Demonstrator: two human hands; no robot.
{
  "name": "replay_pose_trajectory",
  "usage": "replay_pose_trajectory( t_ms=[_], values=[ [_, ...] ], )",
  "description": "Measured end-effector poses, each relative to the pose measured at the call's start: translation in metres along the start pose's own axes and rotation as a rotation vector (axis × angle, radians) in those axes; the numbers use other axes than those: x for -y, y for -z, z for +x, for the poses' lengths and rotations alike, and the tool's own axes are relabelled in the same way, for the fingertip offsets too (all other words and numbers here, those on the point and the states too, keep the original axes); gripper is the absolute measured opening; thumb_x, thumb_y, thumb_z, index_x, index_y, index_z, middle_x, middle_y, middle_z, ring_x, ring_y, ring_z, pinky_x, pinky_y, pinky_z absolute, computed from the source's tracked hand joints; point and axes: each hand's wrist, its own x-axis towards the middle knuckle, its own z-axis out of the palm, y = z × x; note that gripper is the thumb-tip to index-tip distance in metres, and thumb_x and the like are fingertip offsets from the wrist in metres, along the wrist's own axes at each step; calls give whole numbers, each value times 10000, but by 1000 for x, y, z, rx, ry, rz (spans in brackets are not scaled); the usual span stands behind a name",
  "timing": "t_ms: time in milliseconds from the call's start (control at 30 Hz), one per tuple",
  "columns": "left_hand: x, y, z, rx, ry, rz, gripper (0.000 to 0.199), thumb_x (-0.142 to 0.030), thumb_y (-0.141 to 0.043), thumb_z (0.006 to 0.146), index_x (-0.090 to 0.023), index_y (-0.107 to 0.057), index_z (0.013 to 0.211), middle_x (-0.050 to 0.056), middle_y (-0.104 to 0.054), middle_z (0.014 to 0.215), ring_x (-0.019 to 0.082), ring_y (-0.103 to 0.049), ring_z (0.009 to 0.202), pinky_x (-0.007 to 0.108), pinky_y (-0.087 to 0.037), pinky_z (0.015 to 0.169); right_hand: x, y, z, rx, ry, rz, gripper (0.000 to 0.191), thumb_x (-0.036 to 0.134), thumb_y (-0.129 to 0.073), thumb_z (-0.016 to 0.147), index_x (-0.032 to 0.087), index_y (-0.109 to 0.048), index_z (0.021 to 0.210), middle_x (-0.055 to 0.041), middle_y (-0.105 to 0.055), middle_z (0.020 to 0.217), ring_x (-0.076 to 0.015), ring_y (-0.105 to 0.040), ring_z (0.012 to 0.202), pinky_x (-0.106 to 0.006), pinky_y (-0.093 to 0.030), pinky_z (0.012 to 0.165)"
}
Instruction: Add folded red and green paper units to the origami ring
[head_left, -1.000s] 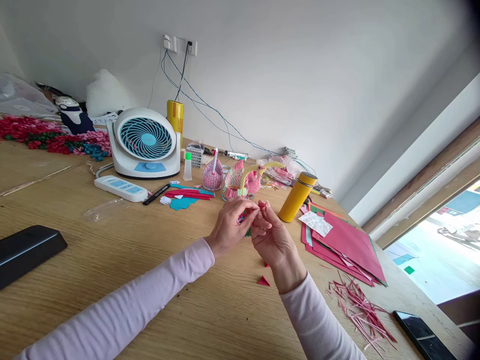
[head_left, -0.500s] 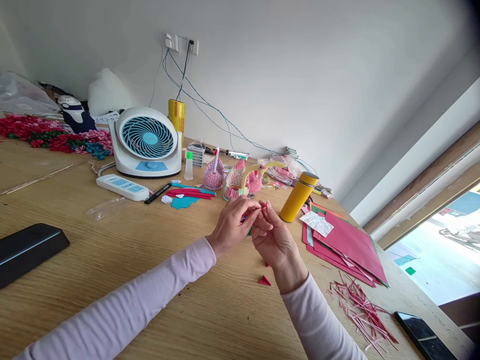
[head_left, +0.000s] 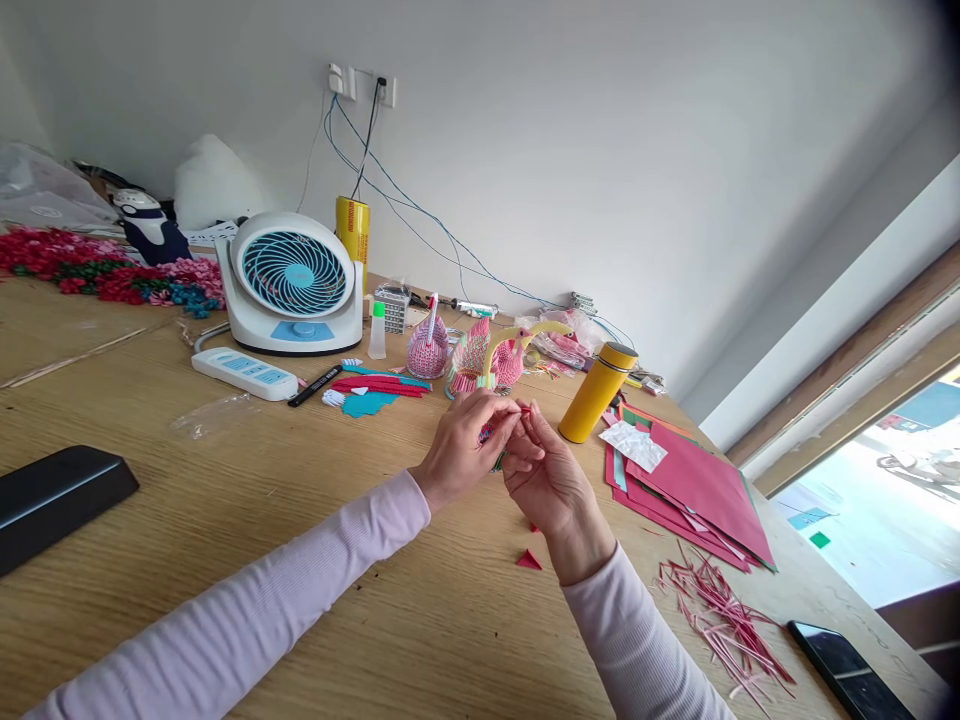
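Surface (head_left: 300, 560): wood-grained, carrying everything listed below.
Paper stack (head_left: 712, 480): mostly red sheets, fanned unevenly at the right, a crumpled white paper (head_left: 634, 446) on top.
Fan (head_left: 294, 285): white with blue blades, upright towards the back left.
Paper strips (head_left: 724, 625): red and pink, in a loose tangle nearer the person than the stack.
Left hand (head_left: 466, 448): thumb and fingers drawn to a narrow pinch on the small red piece.
Right hand (head_left: 551, 480): fingertips closed on the same piece, palm partly showing.
Yellow bottle (head_left: 598, 393): capped, just beyond the right hand.
Multicoloured object (head_left: 486, 433): mostly hidden behind the hands; its shape cannot be told.
Red triangle (head_left: 529, 560): lying below the right hand, near the wrist.
Small red piece (head_left: 526, 410): between both hands' fingertips, largely covered, its exact form unclear.
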Motion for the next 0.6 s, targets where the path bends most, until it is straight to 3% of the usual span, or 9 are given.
replay_pose_trajectory(
  t_ms=[100,233,600],
  values=[
    [1,3,3,1,-38,56,35,-197,-563,937,-190,-593,955,33,-691,875,155,-639,814,288,-495,753,0,-2,-1,-32,7,-2,55,186,-660,891,156,-627,858,91,-576,588,18,-379,339,-86,-307,324],
    [3,6,7,28,-148,161,41,-191,-547,947,-181,-587,946,30,-689,859,154,-626,797,298,-490,766,-1,-2,-1,-69,28,-7,138,189,-541,967,155,-632,869,78,-570,577,13,-389,333,-91,-306,325],
    [6,10,12,76,-255,328,115,-196,-522,964,-173,-609,892,33,-701,856,159,-643,829,327,-521,890,-1,-1,0,-119,29,-37,131,198,-563,960,163,-626,851,65,-634,605,12,-384,319,-88,-308,309]
  ],
)
